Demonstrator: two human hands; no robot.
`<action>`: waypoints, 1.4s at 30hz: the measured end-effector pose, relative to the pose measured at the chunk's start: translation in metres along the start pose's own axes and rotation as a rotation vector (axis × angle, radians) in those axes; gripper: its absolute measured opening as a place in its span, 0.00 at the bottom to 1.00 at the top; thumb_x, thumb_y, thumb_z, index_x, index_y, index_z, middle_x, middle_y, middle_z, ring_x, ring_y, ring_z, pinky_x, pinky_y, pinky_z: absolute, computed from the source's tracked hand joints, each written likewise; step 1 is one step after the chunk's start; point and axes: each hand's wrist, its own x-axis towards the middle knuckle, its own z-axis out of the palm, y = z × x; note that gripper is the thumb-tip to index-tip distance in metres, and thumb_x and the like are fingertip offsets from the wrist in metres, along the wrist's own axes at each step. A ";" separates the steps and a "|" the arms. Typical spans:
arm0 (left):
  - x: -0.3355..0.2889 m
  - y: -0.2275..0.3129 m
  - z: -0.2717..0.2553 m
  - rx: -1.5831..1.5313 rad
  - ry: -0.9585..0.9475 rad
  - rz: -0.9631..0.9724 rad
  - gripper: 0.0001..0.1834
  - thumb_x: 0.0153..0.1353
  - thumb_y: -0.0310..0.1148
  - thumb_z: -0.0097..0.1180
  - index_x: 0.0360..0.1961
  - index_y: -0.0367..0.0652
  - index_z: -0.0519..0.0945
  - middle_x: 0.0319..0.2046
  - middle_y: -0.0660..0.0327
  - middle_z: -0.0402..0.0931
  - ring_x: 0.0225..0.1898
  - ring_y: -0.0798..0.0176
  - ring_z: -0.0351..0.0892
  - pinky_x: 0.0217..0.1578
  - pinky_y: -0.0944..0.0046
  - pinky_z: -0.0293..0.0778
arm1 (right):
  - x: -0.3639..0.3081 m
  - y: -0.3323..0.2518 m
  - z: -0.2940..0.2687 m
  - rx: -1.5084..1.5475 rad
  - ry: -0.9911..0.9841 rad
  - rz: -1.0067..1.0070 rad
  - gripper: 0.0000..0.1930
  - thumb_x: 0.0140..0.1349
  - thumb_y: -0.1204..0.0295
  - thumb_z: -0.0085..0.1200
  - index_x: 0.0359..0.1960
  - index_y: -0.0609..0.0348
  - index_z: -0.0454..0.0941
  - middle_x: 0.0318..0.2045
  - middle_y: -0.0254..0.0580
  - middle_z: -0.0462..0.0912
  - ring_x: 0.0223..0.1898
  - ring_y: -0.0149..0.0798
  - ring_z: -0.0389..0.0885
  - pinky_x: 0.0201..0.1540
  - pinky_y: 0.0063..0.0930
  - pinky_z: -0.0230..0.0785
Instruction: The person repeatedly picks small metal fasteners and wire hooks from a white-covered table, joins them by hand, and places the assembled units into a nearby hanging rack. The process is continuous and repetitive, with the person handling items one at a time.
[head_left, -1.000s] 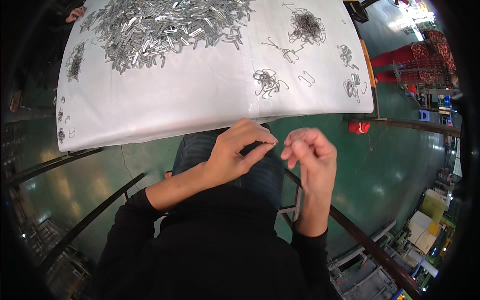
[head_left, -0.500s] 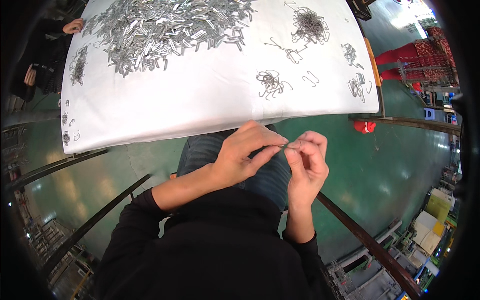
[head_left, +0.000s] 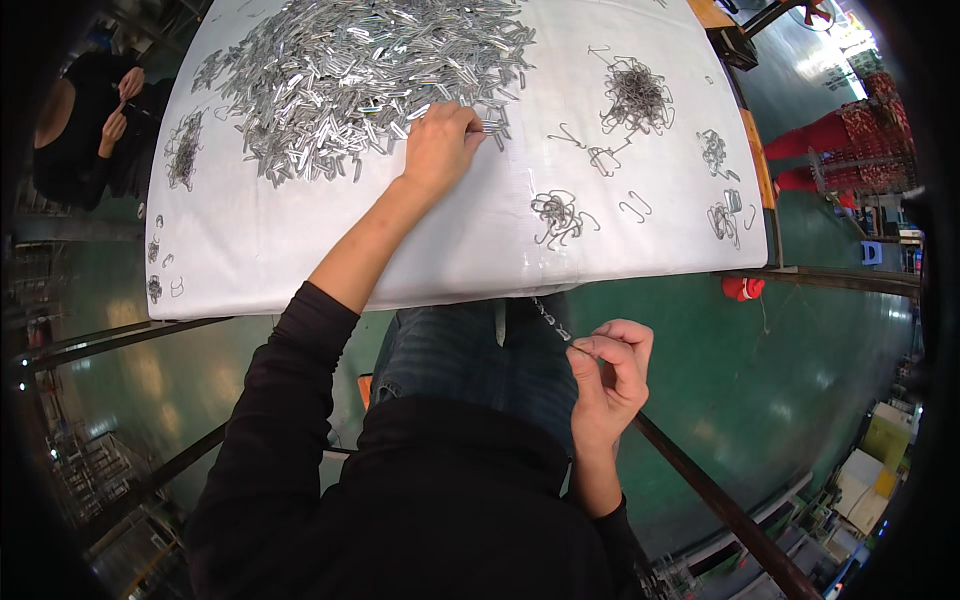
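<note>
My left hand [head_left: 437, 148] reaches over the white-covered table to the right edge of a large heap of small, narrow silver metal pieces [head_left: 330, 75]. Its thumb and fingers pinch at one or more of these pieces, partly hidden by the fingertips. Close to my lap, my right hand [head_left: 612, 385] is closed, thumb against fingers. From its fingertips a short chain of small metal links [head_left: 553, 321] runs up toward the table edge. The end inside the pinch is hidden.
On the table [head_left: 420, 255] lie a dark tangle of wire hooks [head_left: 637, 97], a smaller hook pile [head_left: 562, 218] and two loose hooks [head_left: 635, 207]. Another person's hands [head_left: 122, 105] are at the far left. A red object [head_left: 742, 288] hangs beside the right table leg.
My left hand has left my right hand and moved up to the heap. The chain at my right fingertips now shows. The other person's hands have come together.
</note>
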 end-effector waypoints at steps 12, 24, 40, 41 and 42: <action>-0.007 0.008 -0.009 -0.088 -0.170 -0.143 0.09 0.52 0.28 0.60 0.34 0.38 0.79 0.28 0.56 0.77 0.33 0.57 0.77 0.36 0.59 0.72 | -0.006 0.007 0.004 -0.038 -0.029 -0.001 0.05 0.49 0.81 0.63 0.28 0.62 0.80 0.34 0.37 0.70 0.29 0.29 0.71 0.30 0.19 0.64; -0.008 0.017 -0.010 0.010 -0.230 -0.079 0.13 0.52 0.33 0.62 0.36 0.37 0.79 0.28 0.55 0.78 0.32 0.56 0.79 0.36 0.60 0.73 | -0.012 0.010 0.007 -0.075 -0.078 -0.035 0.06 0.49 0.80 0.64 0.28 0.61 0.80 0.34 0.37 0.71 0.30 0.30 0.71 0.31 0.22 0.65; -0.113 0.137 -0.088 -1.059 -0.529 -0.396 0.06 0.56 0.26 0.61 0.34 0.35 0.82 0.31 0.62 0.81 0.34 0.73 0.77 0.37 0.72 0.71 | -0.010 0.011 0.011 -0.090 -0.051 -0.010 0.06 0.48 0.78 0.65 0.29 0.60 0.81 0.32 0.36 0.70 0.32 0.32 0.71 0.33 0.23 0.65; -0.114 0.138 -0.088 -1.051 -0.499 -0.380 0.07 0.55 0.27 0.61 0.34 0.36 0.83 0.29 0.64 0.82 0.30 0.76 0.75 0.34 0.74 0.69 | -0.010 0.010 0.010 -0.093 -0.047 -0.012 0.06 0.48 0.78 0.65 0.29 0.60 0.81 0.32 0.36 0.70 0.32 0.32 0.71 0.33 0.23 0.65; -0.116 0.139 -0.088 -1.031 -0.487 -0.392 0.07 0.54 0.29 0.62 0.34 0.38 0.84 0.28 0.66 0.82 0.26 0.78 0.74 0.30 0.76 0.67 | -0.009 0.009 0.010 -0.097 -0.042 -0.013 0.06 0.48 0.78 0.65 0.29 0.59 0.81 0.32 0.36 0.70 0.32 0.32 0.71 0.33 0.24 0.65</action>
